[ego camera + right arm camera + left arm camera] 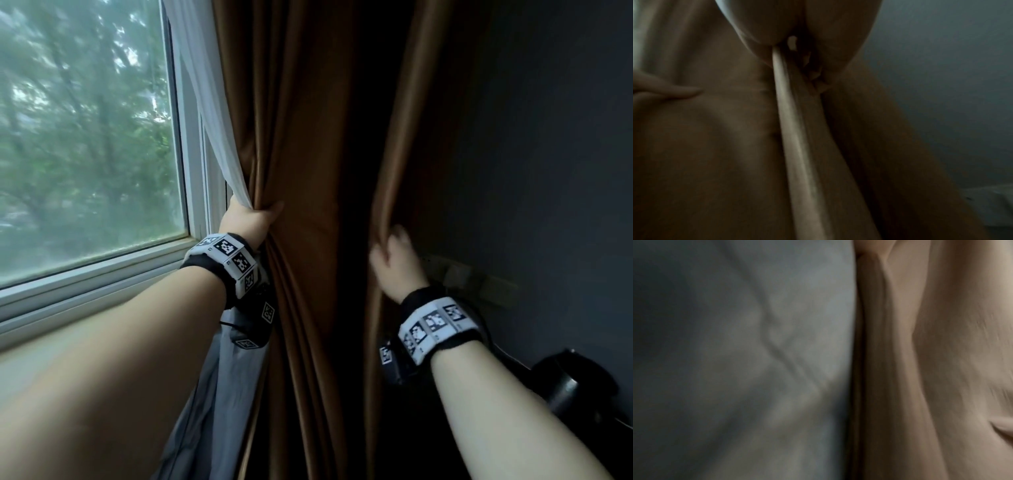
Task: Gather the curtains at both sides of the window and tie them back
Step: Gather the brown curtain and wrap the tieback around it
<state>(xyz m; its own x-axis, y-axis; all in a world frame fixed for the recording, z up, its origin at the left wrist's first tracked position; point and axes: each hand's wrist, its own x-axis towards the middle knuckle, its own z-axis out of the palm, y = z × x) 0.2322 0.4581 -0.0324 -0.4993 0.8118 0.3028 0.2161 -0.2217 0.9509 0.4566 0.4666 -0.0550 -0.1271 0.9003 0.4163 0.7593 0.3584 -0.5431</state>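
While left hand (251,219) grips brown curtain (301,144) plus white sheer (219,130) beside window (85,137), right hand (397,260) pinches curtain's far edge by wall. Gathering underway; no tie-back visible, tying pending, other side unseen.

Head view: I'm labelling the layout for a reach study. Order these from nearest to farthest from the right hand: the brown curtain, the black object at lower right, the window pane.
1. brown curtain: the right hand grips its right-side fold, so they touch.
2. black object: below and to the right, by the dark wall.
3. window pane: far left, beyond the left hand.
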